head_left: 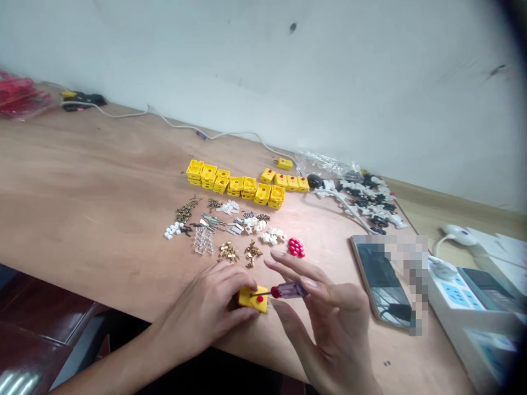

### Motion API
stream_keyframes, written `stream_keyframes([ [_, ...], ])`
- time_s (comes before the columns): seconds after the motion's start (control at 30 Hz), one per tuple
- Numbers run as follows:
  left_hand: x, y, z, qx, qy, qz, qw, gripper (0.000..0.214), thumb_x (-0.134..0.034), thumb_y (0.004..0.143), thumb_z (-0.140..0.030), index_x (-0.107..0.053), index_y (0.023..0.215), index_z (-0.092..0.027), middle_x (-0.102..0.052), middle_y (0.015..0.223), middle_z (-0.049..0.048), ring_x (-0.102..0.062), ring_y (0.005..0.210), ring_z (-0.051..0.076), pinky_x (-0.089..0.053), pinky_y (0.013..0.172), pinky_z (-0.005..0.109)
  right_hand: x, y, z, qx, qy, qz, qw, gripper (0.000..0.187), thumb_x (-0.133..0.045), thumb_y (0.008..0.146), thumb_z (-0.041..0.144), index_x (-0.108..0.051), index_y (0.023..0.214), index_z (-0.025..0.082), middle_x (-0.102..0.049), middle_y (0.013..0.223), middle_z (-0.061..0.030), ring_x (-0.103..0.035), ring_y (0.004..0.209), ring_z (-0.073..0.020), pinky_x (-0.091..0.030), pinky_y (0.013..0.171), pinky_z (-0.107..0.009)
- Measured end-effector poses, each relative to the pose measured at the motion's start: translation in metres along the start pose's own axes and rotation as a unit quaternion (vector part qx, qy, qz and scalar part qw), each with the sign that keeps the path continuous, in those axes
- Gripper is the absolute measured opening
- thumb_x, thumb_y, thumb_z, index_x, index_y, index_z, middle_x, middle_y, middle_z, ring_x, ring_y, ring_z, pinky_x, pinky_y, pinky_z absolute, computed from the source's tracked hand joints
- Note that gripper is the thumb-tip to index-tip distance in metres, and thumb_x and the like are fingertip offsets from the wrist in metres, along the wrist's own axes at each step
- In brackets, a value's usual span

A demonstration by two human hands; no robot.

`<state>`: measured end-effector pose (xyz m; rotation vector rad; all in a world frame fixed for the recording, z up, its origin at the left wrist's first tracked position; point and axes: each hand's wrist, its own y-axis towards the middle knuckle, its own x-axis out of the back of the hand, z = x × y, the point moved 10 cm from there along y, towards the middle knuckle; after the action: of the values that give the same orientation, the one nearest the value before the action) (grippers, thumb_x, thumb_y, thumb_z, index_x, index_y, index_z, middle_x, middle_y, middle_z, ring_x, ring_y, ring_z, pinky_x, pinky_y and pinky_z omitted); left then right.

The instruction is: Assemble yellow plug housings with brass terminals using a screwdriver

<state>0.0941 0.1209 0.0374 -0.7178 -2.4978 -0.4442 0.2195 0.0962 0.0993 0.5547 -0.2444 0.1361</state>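
Note:
My left hand (206, 310) grips a small yellow block (252, 299) with a red button on top, holding it on the wooden table (82, 186) near the front edge. My right hand (329, 323) holds a small screwdriver (284, 291) with a clear purple handle between thumb and fingers. Its tip rests on the top of the yellow block.
Just beyond my hands lie sorted little piles: screws (187, 209), white bits, brass parts (228, 251), red caps (296, 247). A row of yellow blocks (242, 184) sits behind them. A phone (381, 280) and a white power strip (465, 302) lie at right, black-and-white parts (370, 203) farther back.

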Motion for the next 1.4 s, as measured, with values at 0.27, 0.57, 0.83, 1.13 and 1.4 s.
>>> stream_keyframes([
  [0.27, -0.001, -0.001, -0.001, 0.009, 0.010, 0.014, 1.000, 0.014, -0.069, 0.097, -0.031, -0.064, 0.108, -0.023, -0.069, 0.115, 0.0037, -0.060, 0.109, 0.023, -0.048, 0.093, 0.036, -0.001, 0.012, 0.009, 0.036, 0.030, -0.032, 0.998, 0.070, -0.056, 0.083, -0.015, -0.051, 0.130, 0.035, -0.070, 0.103, 0.0007, -0.074, 0.092, -0.0157, -0.068, 0.077, -0.034],
  [0.57, 0.002, -0.001, -0.003, -0.001, 0.011, 0.006, 1.000, 0.013, -0.064, 0.100, -0.034, -0.065, 0.107, -0.022, -0.070, 0.108, 0.0057, -0.062, 0.105, 0.024, -0.051, 0.092, 0.037, 0.000, 0.005, 0.008, 0.042, -0.013, -0.081, 0.996, 0.063, -0.069, 0.078, -0.014, -0.057, 0.119, 0.033, -0.062, 0.091, 0.0041, -0.069, 0.079, -0.0133, -0.070, 0.080, -0.038],
  [0.83, 0.000, -0.002, -0.001, -0.013, 0.021, -0.005, 1.000, 0.015, -0.073, 0.093, -0.025, -0.061, 0.102, -0.022, -0.068, 0.107, 0.0016, -0.061, 0.104, 0.022, -0.048, 0.089, 0.035, -0.009, 0.005, 0.006, 0.000, 0.028, 0.046, 0.999, 0.058, -0.051, 0.089, -0.012, -0.049, 0.126, 0.032, -0.069, 0.131, -0.0043, -0.070, 0.121, -0.0205, -0.066, 0.092, -0.038],
  [1.13, 0.002, -0.001, -0.003, 0.002, 0.022, 0.000, 1.000, 0.012, -0.071, 0.096, -0.029, -0.062, 0.100, -0.022, -0.066, 0.100, 0.0005, -0.059, 0.097, 0.021, -0.046, 0.080, 0.032, 0.003, 0.011, 0.004, 0.013, 0.020, -0.036, 0.999, 0.059, -0.057, 0.087, -0.011, -0.057, 0.123, 0.035, -0.074, 0.106, 0.0011, -0.076, 0.094, -0.0167, -0.069, 0.069, -0.031],
  [1.4, -0.001, -0.003, 0.001, -0.003, 0.016, 0.000, 1.000, 0.018, -0.070, 0.096, -0.037, -0.065, 0.107, -0.023, -0.068, 0.107, 0.0039, -0.060, 0.102, 0.024, -0.048, 0.088, 0.036, 0.002, 0.005, 0.006, 0.007, -0.019, -0.054, 0.998, 0.046, -0.064, 0.086, -0.007, -0.061, 0.112, 0.030, -0.066, 0.094, 0.0018, -0.074, 0.083, -0.0148, -0.067, 0.063, -0.028],
])
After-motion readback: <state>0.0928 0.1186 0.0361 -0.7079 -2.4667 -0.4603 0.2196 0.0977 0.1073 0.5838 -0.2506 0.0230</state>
